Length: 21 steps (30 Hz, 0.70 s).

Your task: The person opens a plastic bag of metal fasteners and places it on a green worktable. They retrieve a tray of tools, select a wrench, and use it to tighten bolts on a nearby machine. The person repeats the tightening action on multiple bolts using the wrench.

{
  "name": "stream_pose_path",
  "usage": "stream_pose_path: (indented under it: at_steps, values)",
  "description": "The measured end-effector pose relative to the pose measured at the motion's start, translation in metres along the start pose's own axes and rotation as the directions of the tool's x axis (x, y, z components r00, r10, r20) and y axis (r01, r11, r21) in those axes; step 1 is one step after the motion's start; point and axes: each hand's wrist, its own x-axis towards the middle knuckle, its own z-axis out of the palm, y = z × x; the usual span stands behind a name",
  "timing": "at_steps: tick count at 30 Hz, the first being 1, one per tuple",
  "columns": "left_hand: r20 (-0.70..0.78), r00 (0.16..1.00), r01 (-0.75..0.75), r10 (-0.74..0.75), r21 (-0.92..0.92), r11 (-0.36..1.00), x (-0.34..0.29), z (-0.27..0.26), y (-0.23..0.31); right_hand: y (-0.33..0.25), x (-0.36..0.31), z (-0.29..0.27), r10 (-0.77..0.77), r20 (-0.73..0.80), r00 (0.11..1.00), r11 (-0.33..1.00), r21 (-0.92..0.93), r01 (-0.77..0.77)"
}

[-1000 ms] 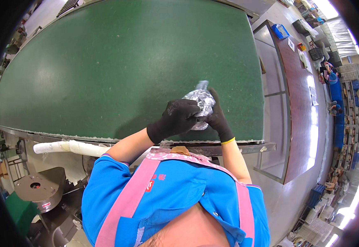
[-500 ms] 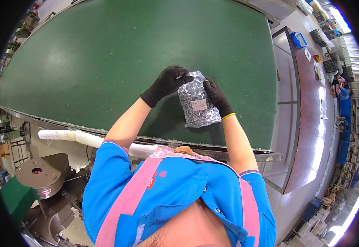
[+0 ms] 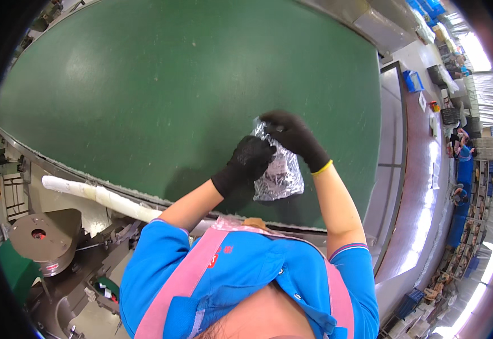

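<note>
A clear plastic bag (image 3: 283,179) of small dark metal parts, possibly screws, hangs between my hands over the green tabletop. My left hand (image 3: 251,158), in a black glove, grips the bag's left side with curled fingers. Higher up, my right hand (image 3: 289,134), in a black glove with a yellow cuff edge, closes over the top end of the bag. A pale label shows faintly through the glare on the plastic. The fingertips of both hands are partly hidden by the gloves and the crumpled film.
The large green table (image 3: 161,85) spreads ahead. A white wrapped tube (image 3: 96,195) runs along its near edge. A brown machine (image 3: 46,237) stands at lower left. On the right is a dark red-brown bench (image 3: 419,169) with a blue tray (image 3: 413,81); people sit farther off.
My left hand has moved down and right along the bag. My right hand has shifted to the bag's top. The bag sits slightly lower, and the whole view has turned a little.
</note>
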Motion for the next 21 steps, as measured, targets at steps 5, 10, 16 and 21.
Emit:
stream_pose_path:
  at_steps: [5, 10, 16, 21]
  values:
    - [-0.049, 0.999, 0.006, -0.002, 0.091, 0.996, -0.007, -0.003, 0.002, 0.003, 0.029, 0.014, 0.314, 0.396, 0.863, 0.747, -0.664, 0.033]
    - [-0.109, 0.994, 0.040, -0.028, 0.107, 0.993, -0.016, -0.002, 0.009, 0.015, 0.025, 0.019, 0.162, 0.551, 0.819, 0.729, -0.626, 0.277]
    - [-0.199, 0.977, 0.093, -0.081, 0.052, 0.994, -0.027, 0.010, 0.012, 0.016, 0.034, 0.026, 0.282, 0.615, 0.736, 0.728, -0.637, 0.254]
    - [-0.275, 0.954, 0.125, -0.121, -0.005, 0.992, -0.049, 0.008, 0.017, 0.012, 0.044, 0.044, 0.533, 0.572, 0.623, 0.567, -0.788, 0.239]
